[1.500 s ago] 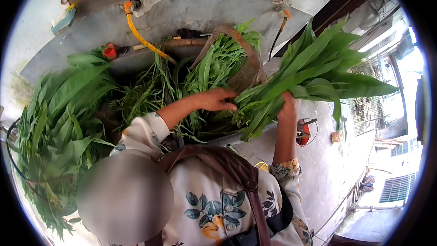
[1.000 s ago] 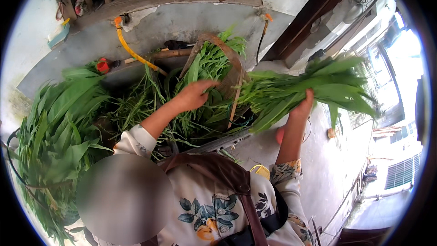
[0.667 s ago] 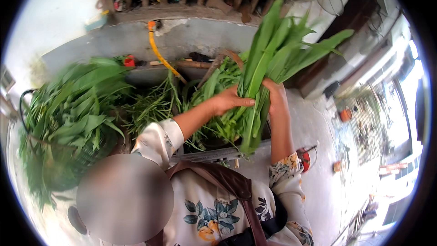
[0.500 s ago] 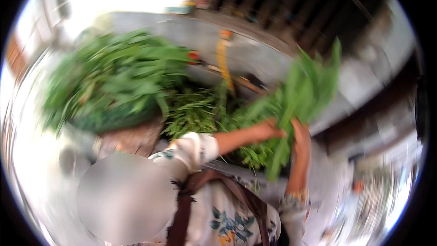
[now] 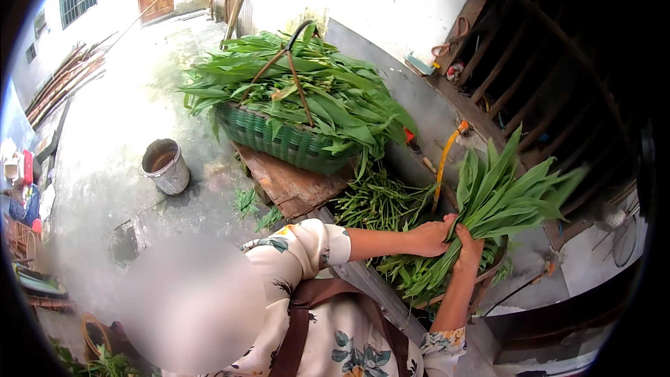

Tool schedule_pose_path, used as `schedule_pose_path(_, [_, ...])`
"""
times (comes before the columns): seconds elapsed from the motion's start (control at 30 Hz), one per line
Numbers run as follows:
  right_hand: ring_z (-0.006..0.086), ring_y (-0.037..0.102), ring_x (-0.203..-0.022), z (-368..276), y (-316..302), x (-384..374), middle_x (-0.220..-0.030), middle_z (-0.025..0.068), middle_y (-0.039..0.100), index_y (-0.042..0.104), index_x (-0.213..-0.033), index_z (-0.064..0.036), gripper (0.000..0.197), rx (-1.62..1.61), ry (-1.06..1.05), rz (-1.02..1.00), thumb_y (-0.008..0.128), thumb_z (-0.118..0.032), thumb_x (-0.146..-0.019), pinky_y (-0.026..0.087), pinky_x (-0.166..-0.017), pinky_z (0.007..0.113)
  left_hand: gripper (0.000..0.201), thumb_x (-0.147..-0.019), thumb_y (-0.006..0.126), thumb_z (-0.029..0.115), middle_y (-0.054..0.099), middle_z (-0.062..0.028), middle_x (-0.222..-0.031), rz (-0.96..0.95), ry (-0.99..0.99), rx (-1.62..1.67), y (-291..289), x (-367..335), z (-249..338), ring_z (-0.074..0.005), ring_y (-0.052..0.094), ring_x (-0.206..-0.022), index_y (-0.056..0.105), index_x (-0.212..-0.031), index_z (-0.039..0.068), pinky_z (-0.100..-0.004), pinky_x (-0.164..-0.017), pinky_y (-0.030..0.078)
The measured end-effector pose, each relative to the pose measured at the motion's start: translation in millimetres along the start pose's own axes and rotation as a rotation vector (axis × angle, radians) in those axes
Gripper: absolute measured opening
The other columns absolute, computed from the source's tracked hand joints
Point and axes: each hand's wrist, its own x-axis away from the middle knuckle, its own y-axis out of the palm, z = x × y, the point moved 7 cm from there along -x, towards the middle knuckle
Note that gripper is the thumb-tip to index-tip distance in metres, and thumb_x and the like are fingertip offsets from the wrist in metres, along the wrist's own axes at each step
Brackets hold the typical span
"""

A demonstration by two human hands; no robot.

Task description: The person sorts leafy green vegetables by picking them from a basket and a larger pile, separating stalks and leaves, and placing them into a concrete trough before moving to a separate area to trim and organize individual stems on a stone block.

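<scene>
Just to the right of the green basket [image 5: 276, 136], and nearer the person, the right hand [image 5: 470, 248] has its fingers clamped round a bunch of long leaves [image 5: 504, 199], thumb on the near side. The left hand [image 5: 429, 239] comes in from the basket's side, fingers curled against the bunch; I can't tell whether they close on any of it. The grip sits at the narrow part, probably so the stalks hold together while the blades fan out, away from the basket. Beneath the hands and back toward the basket's right end lie loose greens [image 5: 380, 202]. The basket itself, heaped high, rests on a brown board [image 5: 296, 186], I'd guess to raise it within reach. As for edges, a grey ledge [image 5: 370, 285] runs from near the basket's right end along the person's front, and on the basket's far right a grey wall [image 5: 380, 70] and a yellow hose [image 5: 445, 157] hem the work in. The roomier side looks to be the basket's left, where pale floor [image 5: 105, 139] spreads around a bucket [image 5: 172, 176].
</scene>
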Motion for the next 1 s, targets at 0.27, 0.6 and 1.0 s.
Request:
schedule_pose_path(0.27, [0.0255, 0.055, -0.086, -24.3, 161.9, -41.8, -0.099, 0.0162, 0.051, 0.039, -0.110, 0.0057, 0.051, -0.035, -0.180, -0.019, 0.057, 0.011, -0.062, 0.048, -0.072, 0.030, 0.060, -0.074, 0.051, 0.015, 0.050, -0.0256, -0.092, 0.264, 0.234, 0.240, -149.8, 58.8, -19.4, -0.0319, 0.053, -0.083, 0.019, -0.122, -0.001, -0.0356, -0.072, 0.041])
schedule_pose_path(0.6, [0.0198, 0.057, -0.068, 45.7, 392.8, -177.2, -0.084, 0.0114, 0.056, 0.047, -0.096, 0.0030, 0.029, -0.101, 0.024, -0.332, 0.060, -0.003, -0.070, 0.049, -0.058, 0.030, 0.038, -0.073, 0.052, 0.004, 0.050, -0.0166, -0.105, 0.909, 0.261, -0.733, -449.4, 210.4, -106.9, -0.0323, 0.046, -0.099, 0.045, -0.110, 0.001, -0.0352, -0.085, 0.038])
schedule_pose_path(1.0, [0.0239, 0.058, -0.065, 218.8, 447.1, -274.9, -0.074, 0.0143, 0.058, 0.052, -0.094, 0.0031, 0.027, 0.422, 0.550, -0.883, 0.053, -0.019, -0.079, 0.048, -0.054, 0.031, 0.022, -0.069, 0.053, 0.014, 0.052, -0.0150, -0.106, 0.246, 0.019, -0.368, -443.2, 205.4, -271.4, -0.0315, 0.053, -0.088, 0.058, -0.089, 0.005, -0.0370, -0.073, 0.043])
